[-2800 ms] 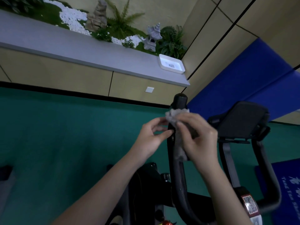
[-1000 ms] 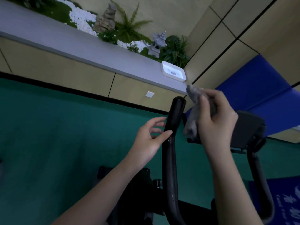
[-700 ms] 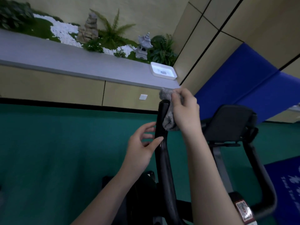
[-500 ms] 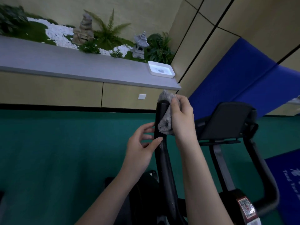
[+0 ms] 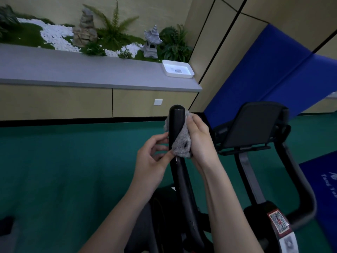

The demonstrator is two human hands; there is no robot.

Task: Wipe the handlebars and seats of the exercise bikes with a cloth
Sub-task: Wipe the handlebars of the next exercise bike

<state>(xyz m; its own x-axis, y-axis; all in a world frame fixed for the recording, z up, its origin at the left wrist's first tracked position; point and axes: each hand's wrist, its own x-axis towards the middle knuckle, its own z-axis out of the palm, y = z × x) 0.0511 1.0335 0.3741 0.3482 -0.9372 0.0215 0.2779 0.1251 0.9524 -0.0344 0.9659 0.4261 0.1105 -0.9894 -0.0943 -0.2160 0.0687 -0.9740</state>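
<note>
Head view: gripping the grey cloth [image 5: 182, 143] in the right hand [image 5: 199, 141], wrapped round the handlebar [image 5: 176, 121] just below its tip; bracing the bar with relaxed, uncurled left hand [image 5: 151, 161] fingertips. Best done by holding the wrap snug, twisting while sliding down the curve, missing no side.

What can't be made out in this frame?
Head view:
- Right hand: fingertips hidden behind cloth and handlebar.
- Left hand: pinching the cloth or only touching the handlebar, unclear.
- Tray: contents too small.
- QR label: blurred.
- Mat: lettering cut by the right edge.
</note>
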